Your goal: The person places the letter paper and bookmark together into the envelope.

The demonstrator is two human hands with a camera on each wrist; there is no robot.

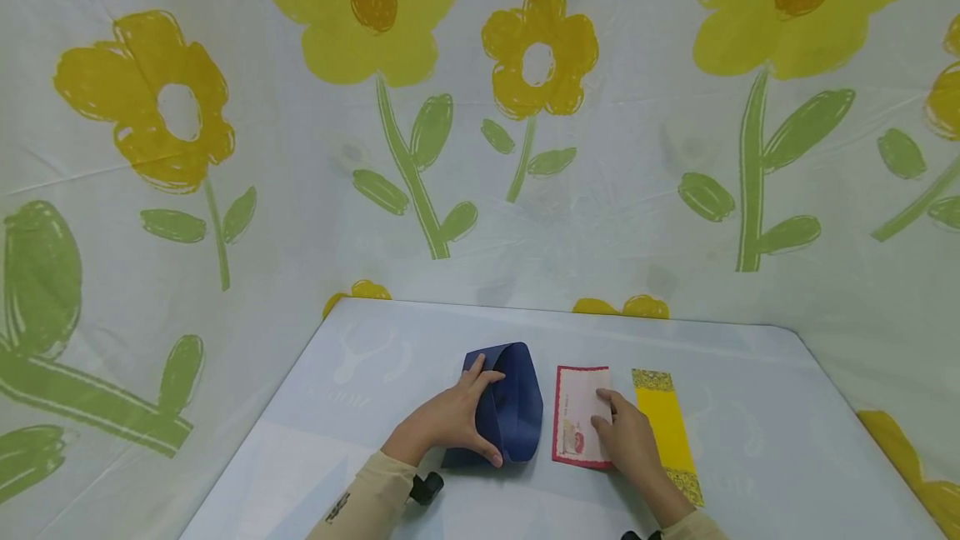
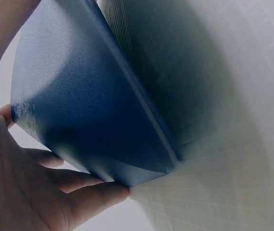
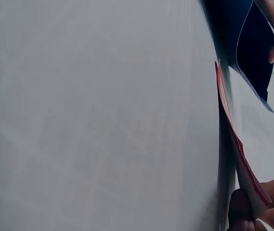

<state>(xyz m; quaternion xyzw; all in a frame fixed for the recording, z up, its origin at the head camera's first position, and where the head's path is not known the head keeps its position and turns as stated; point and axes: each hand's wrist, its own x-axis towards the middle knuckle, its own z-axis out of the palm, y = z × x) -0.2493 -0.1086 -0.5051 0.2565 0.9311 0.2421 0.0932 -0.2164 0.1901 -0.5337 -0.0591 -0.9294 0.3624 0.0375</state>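
Observation:
A dark blue paper envelope stands with its mouth bowed wide near the table's middle. Across its width my left hand grips it, thumb at the near edge and fingers at the far edge. In the left wrist view the fingers of that hand curl against the border of the envelope. To the right, a pale card with a red border and a small printed picture is pinched at its right side by my right hand. The right wrist view shows this card edge-on, slightly bent.
A yellow strip with patterned gold ends lies on the white table, just right of my right hand and partly behind that forearm. A curtain printed with yellow flowers hangs around the table's back and sides.

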